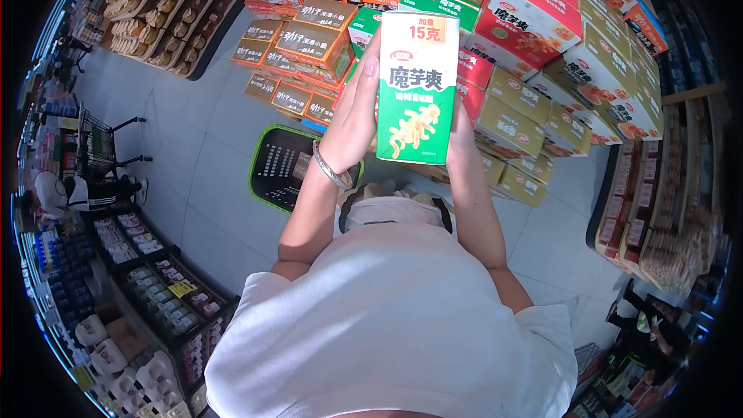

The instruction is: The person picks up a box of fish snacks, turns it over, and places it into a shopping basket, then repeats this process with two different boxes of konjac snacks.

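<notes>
Between my two hands I hold up a white and green snack box point(418, 89) with large dark Chinese lettering and a picture of the food on its front. My left hand point(352, 108) presses against its left side, a silver bangle on the wrist. On the opposite side my right hand point(462, 135) grips the box, its fingers mostly hidden behind it. Just beyond the box rise stacked snack cartons, among them brown and orange ones point(313, 39), a red and white one point(534, 11) and gold ones point(511, 116).
A black shopping basket with a green rim point(267, 135) is on the floor by my left forearm. Shelves with packaged goods point(166, 15) stand at upper left, more shelves point(646, 201) at right. A person with a cart point(104, 143) is at far left; another person point(654, 325) is at lower right.
</notes>
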Motion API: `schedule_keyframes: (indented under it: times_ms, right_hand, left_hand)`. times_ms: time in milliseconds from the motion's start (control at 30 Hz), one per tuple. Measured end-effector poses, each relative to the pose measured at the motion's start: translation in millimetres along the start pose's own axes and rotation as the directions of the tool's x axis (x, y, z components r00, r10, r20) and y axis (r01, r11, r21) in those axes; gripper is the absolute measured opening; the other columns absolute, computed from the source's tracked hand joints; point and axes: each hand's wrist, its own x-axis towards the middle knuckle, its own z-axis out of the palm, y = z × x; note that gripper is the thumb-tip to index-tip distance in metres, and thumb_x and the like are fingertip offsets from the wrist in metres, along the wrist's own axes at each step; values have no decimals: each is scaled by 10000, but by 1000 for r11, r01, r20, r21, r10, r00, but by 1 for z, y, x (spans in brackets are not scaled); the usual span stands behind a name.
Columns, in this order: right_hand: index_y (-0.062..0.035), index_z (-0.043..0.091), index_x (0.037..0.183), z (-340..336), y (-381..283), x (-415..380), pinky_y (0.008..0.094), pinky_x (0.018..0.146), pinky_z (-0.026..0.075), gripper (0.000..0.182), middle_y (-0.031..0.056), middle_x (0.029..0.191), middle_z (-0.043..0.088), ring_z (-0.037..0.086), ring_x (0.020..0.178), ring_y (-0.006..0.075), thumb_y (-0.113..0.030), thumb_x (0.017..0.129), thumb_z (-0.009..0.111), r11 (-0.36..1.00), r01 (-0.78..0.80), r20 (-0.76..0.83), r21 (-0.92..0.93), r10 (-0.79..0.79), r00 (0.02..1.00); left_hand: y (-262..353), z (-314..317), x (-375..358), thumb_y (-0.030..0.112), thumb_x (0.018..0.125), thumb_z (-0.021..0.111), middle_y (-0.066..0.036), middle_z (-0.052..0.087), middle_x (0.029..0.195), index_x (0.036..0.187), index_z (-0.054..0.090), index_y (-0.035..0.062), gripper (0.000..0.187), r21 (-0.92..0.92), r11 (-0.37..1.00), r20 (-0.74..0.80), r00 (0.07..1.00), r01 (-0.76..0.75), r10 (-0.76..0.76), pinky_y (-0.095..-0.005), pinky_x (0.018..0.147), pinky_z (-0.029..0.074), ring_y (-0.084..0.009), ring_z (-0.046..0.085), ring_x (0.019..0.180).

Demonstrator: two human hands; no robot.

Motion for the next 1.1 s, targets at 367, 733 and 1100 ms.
schedule_keyframes:
  times_ms: [367,733,1100]
  right_hand:
    - [-92,436,1261,5,5,-5,331,919,414,409,39,1216,522,506,1084,137,-356,967,327,998,30,-103,46,-25,994]
    - [-60,385,1278,13,-3,-19,330,908,420,370,51,1223,498,502,1083,148,-265,971,353,968,161,-179,-193,-196,964]
    - [-6,212,1361,38,3,-13,327,1013,301,643,144,1322,365,367,1218,198,-103,852,592,617,327,77,-716,-395,915]
  left_hand:
    - [-2,0,-11,488,949,156,-140,401,1316,1366,254,-16,661,-185,982,15,999,-27,30,-314,1016,282,-199,378,1216]
    - [-12,-15,-14,437,933,346,-108,451,1258,1302,353,-23,590,-155,982,-3,994,-105,106,-292,985,288,-165,409,1163]
    - [-7,-86,-21,64,726,700,-75,542,1160,1228,448,-22,568,74,992,94,991,-106,98,-326,976,341,-159,488,1105]
